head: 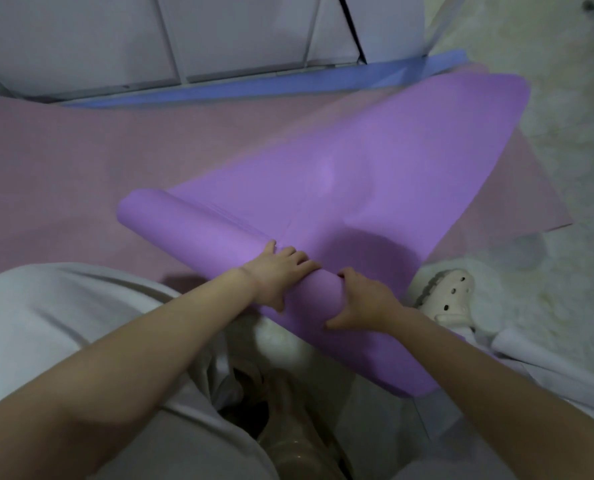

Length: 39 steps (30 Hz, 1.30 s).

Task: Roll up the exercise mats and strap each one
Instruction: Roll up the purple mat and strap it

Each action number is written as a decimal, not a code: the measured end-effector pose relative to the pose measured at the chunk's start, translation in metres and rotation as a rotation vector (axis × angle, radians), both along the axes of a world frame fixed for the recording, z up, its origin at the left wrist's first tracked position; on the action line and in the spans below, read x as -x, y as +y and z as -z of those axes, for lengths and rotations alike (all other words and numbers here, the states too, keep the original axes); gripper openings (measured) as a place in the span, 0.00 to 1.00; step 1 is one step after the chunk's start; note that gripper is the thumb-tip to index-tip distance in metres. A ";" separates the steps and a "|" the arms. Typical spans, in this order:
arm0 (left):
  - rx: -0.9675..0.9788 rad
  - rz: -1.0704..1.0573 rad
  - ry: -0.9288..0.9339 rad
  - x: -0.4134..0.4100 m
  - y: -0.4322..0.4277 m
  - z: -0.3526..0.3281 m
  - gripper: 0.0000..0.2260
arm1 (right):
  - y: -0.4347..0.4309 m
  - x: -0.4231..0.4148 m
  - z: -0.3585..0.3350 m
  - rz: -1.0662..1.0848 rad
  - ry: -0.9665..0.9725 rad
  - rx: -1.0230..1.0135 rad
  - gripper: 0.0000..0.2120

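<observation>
A purple exercise mat (375, 161) lies partly rolled, its rolled end (191, 226) running from centre left down to the lower right, the flat part stretching to the upper right. My left hand (278, 275) rests on top of the roll with fingers spread over it. My right hand (361, 299) grips the roll just to the right, thumb on the near side and fingers curled over. Beneath lies a flat pink mat (63, 174). A blue mat (254, 84) shows as a strip along the far wall. No strap is visible.
A white panelled wall (150, 36) stands behind the mats. A fluffy white rug (548, 168) covers the floor on the right, with a cream clog (451, 296) on it. My light clothing (63, 323) fills the lower left.
</observation>
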<state>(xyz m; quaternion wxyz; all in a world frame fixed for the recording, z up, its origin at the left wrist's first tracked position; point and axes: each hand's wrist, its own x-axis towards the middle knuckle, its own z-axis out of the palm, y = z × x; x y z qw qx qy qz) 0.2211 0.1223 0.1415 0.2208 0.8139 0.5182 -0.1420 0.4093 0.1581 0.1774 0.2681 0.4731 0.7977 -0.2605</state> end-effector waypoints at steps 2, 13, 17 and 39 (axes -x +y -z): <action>-0.045 -0.015 0.002 -0.003 -0.013 0.003 0.48 | 0.005 -0.003 -0.001 -0.001 -0.034 0.037 0.44; -0.070 -0.116 -0.016 -0.009 -0.047 0.018 0.55 | 0.010 0.006 -0.001 -0.017 -0.105 0.182 0.43; -0.077 -0.072 -0.078 -0.007 -0.040 0.021 0.49 | 0.009 0.002 -0.005 0.030 -0.082 0.242 0.40; 0.051 0.043 -0.038 -0.004 -0.031 0.008 0.54 | -0.016 -0.003 0.000 0.017 -0.063 0.196 0.45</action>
